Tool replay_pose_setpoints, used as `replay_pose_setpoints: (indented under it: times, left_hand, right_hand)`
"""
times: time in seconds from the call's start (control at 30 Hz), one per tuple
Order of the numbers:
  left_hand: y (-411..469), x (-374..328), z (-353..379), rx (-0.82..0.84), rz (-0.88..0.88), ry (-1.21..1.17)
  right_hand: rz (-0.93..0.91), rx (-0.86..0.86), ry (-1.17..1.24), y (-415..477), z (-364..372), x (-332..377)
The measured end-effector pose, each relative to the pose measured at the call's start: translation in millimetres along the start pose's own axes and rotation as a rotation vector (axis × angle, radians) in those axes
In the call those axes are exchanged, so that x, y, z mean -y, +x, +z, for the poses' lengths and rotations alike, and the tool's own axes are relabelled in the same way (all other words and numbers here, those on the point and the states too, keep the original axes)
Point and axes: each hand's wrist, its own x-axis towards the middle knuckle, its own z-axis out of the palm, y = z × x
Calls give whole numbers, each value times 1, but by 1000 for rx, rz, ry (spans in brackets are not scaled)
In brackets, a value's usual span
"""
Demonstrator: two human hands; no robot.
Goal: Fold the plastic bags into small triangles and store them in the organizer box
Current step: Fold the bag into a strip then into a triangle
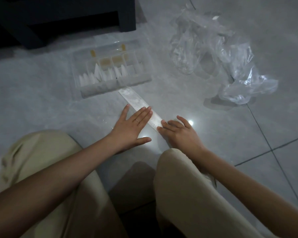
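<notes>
Step in hand: start of the triangle fold. I see one bag already flattened into a long narrow strip (136, 100) lying on the floor (41, 103).

- The left hand (136, 124) lies released, fingers straight, pressing the strip flat at mid-length.
- The right hand (181, 133) has its fingertips at the strip's near end. I cannot tell whether they pinch the corner or only press it.
- The organizer box (113, 87) stands open just beyond the left hand, at the strip's far end, with finished triangles (96, 74) in it.
- Loose bags (230, 66) lie well beyond and to the right of the right hand.

Next move, as I judge it: lift the near corner and lay it diagonally across the strip, with the left hand holding the slippery film against sliding.
</notes>
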Motion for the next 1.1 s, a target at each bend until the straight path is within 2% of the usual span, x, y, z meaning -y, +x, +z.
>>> replay_pose_setpoints:
  times: [0.1,0.3,0.5,0.67,0.77,0.9,1.0,1.1]
  left_hand:
    - [1,-1,-1,31,-14,-23]
    - [2,-1,-4,58,-32,-38]
    - [3,2,-6,110,-21,-97]
    - [2,5,-4,108,0,-154]
    - [3,4,-3,83,40,-249]
    - [4,-8,-2,-25,76,-547]
    - [6,-23,0,-187,-89,-848]
    - [12,-32,2,-261,-262,-968]
  right_hand:
    - [-119,-106,-64,8,1,-19]
    - [-340,-172,-185,26,7,-38]
    - [-440,-204,-219,35,8,-43]
    - [-419,-192,-51,41,6,-43]
    - [-312,-49,132,42,-4,-39]
    - [79,148,591,38,-27,-29]
    - [360,193,924,34,-36,-26]
    - [555,225,1040,41,-34,-26]
